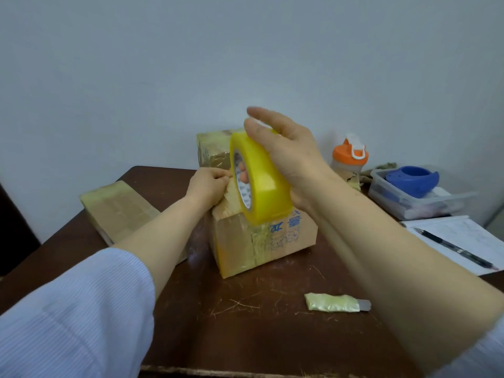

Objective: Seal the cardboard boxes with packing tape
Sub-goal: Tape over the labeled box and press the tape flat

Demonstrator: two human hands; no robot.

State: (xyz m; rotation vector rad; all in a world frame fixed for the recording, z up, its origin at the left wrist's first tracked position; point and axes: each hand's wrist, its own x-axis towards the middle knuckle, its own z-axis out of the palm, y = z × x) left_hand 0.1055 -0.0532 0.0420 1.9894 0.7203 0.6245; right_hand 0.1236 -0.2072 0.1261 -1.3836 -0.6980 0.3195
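Observation:
A small cardboard box (289, 241) with blue print stands in the middle of the dark table (245, 336), strips of clear tape across its front. My right hand (286, 156) grips a big yellow roll of packing tape (261, 184) upright over the box's top. My left hand (208, 186) rests on the box's top left corner, fingers curled, pinching at the tape beside the roll. Two taped boxes lie further off: a flat box (117, 208) at the left and a box (212, 150) behind the roll.
A small cutter (336, 302) wrapped in tape lies on the table at the front right. At the right are a clear plastic tub (414, 205) holding a blue tape dispenser (411, 178), an orange-capped bottle (350, 156), and paper (469, 236) with a pen (455, 249).

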